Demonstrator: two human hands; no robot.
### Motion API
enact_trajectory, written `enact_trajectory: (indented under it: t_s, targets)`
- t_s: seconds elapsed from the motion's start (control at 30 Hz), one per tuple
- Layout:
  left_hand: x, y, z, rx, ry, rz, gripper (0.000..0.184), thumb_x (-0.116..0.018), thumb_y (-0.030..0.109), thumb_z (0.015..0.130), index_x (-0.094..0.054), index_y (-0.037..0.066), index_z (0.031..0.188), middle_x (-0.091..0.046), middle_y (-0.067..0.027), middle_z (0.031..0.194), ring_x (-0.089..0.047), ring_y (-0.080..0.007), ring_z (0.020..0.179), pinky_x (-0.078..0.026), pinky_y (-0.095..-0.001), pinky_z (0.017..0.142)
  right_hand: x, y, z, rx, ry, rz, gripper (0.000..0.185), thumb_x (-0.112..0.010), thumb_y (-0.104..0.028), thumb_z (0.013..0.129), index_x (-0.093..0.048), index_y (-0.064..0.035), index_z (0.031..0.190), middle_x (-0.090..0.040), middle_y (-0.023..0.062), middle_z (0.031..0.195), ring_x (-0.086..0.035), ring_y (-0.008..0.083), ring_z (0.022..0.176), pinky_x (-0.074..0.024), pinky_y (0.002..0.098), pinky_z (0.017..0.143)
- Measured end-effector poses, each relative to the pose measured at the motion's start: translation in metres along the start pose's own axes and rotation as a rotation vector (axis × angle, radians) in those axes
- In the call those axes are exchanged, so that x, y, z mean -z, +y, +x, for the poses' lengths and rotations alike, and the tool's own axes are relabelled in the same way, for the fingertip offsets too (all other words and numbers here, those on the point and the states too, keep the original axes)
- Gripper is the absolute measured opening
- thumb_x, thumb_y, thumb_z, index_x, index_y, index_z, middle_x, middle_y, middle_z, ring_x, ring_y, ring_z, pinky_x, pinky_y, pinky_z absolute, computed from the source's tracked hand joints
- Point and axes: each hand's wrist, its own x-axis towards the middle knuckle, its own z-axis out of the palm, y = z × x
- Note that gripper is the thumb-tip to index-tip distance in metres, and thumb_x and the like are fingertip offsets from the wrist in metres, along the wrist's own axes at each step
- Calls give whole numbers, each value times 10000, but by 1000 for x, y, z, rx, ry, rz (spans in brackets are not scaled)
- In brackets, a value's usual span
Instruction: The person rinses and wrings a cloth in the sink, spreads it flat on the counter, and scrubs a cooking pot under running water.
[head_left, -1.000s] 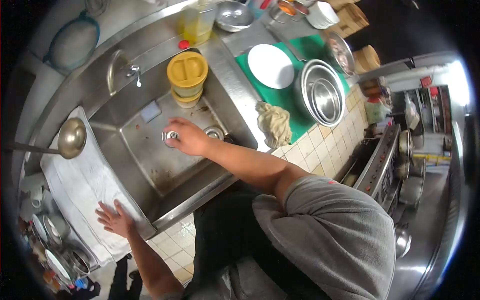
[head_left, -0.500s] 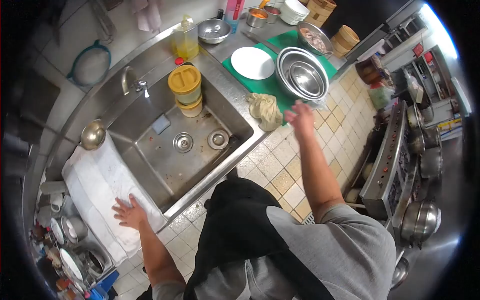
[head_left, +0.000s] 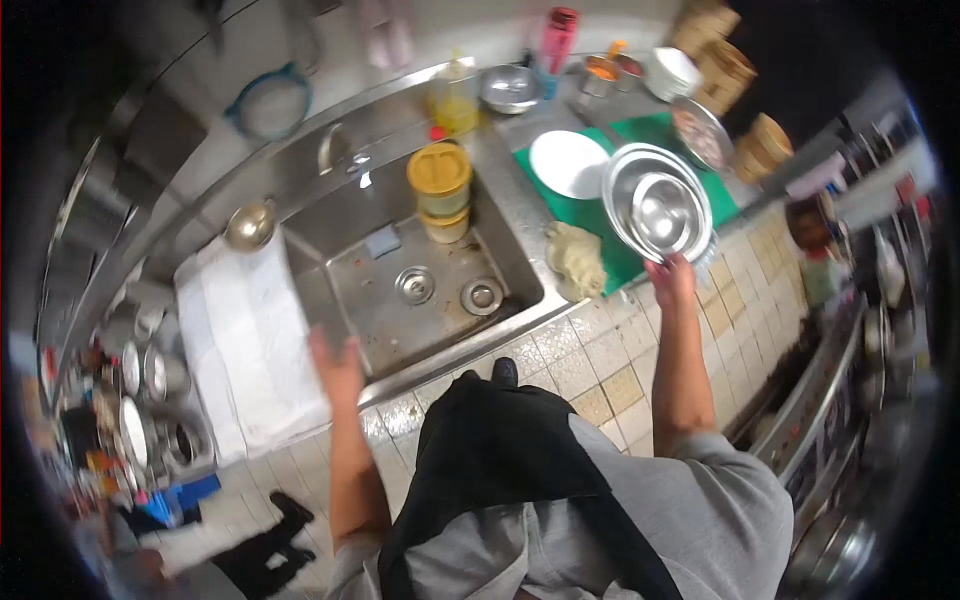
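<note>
Gripping nested bowls (head_left: 660, 212), the right hand (head_left: 674, 280) points forward; the left hand (head_left: 338, 370) stands open, fingers spread.

One head-worn wide-angle view, facing forward and steeply down, sink (head_left: 372, 305) near, wearer's apron (head_left: 505, 465) below.

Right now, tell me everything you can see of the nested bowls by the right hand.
The nested bowls look like shiny metal: a wide, round outer one with at least one smaller bowl inside, openings facing up toward the camera. They are over the green board, right of the white plate. The right hand is at the near rim; whether the bowls are lifted is unclear.
</note>
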Motion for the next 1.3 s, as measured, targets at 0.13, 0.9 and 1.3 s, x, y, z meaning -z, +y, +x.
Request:
enact_trajectory:
  t_s: [0.13, 0.9, 1.3]
  targets:
    - [-53, 82, -49, 32, -300, -255, 715, -698, 332, 830, -367, 53, 1399, -382, -219, 1417, -352, -313, 1338, -316, -407, 1084, -14, -13, -46, -45, -50, -134, 275, -549, -115, 850, -549, -45, 1116, -643, 62, 931, -618, 168, 757, -509, 288, 625]
    - [150, -57, 9, 580, 13, -1186, 192, -495, 42, 802, -581, -32, 956, -602, -139, 1027, -595, -286, 985, -540, -430, 859, -299, 195, -267, -437, -1238, -358, 209, -601, -168, 915, -529, -32, 1056, -604, 87, 942, -673, 176, 698, -552, 287, 551]
    - [216, -269, 311, 796, 61, -1411, 451, -547, 94, 858, -354, -187, 1153, -397, -320, 1180, -558, -467, 922, -608, -449, 770, -68, 158, -249, -152, -280, -651, 167, -641, -168, 849, -610, -17, 913, -643, 81, 822, -630, 175, 672, -544, 320, 541]
